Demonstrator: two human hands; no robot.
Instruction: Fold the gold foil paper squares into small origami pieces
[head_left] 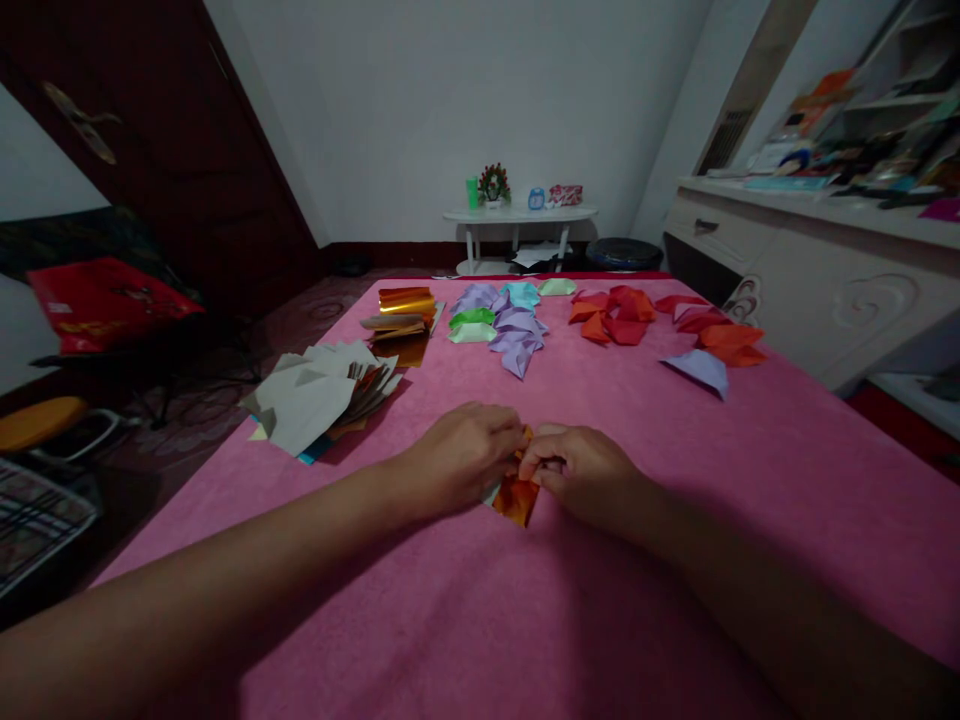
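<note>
Left grip [474,455], right grip [589,473]: pinching paper [516,498] | glossy orange-gold, creased | pale at left

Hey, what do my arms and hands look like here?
Your left hand and right hand are bare, without gloves. Your left forearm and right forearm show no sleeves, and neither wrist shows a watch or bracelet. Whether rings are worn isn't clear.

Dim light, soft shadows on pink tablecloth [420,630], sheen on gold foil [406,302], stretched, blurry edges
</note>
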